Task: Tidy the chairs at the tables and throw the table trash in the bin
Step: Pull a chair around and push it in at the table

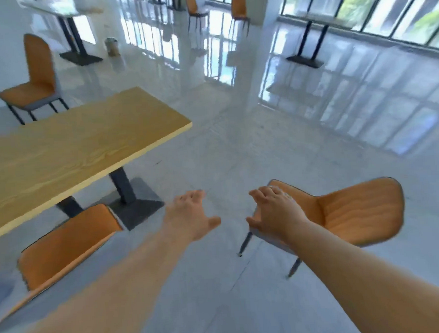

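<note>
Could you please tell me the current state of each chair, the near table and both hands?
Chair on the right: upright, away from the table.
Chair at lower left: pushed in.
Chair at far left: upright, pulled out.
Wooden table: top bare.
Left hand: open, empty.
Right hand: open, empty.

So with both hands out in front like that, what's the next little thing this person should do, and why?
Probably reach on and take hold of the orange chair on the right. It stands out on the open floor, turned away from the wooden table. The right hand is open just in front of its seat, and the left hand is open and empty.
</note>
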The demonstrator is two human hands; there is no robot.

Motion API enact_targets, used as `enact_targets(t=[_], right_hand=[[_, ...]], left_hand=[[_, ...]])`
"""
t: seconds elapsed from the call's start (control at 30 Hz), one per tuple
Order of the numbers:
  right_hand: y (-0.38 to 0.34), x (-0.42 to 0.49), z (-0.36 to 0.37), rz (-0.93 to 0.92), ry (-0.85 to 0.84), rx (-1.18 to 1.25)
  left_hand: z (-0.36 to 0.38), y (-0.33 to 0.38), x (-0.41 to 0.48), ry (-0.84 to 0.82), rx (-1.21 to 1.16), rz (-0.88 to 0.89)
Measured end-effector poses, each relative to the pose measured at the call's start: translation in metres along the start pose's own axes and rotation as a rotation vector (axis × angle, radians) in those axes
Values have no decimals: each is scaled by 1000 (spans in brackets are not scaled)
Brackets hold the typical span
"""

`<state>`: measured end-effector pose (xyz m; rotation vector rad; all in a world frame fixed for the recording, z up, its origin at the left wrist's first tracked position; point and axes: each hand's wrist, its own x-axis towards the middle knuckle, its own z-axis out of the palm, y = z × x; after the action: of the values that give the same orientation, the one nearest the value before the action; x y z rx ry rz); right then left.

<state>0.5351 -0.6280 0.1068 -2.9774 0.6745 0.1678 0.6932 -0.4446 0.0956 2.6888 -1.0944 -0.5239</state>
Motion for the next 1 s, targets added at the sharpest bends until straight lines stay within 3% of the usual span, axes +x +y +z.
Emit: enact_targets(t=[0.27, 0.5, 0.8, 1.0], right_hand=[[300, -187, -46, 443, 119, 67], [497, -295, -40, 513, 141, 65], [618, -224, -28, 328, 115, 130], [689, -126, 14, 129, -36, 62]], left_hand=[[55, 351, 20, -2, 27, 380], [131, 566, 19, -39, 128, 499], [178, 657, 86, -107, 97, 347], [244, 689, 191, -203, -43, 201]])
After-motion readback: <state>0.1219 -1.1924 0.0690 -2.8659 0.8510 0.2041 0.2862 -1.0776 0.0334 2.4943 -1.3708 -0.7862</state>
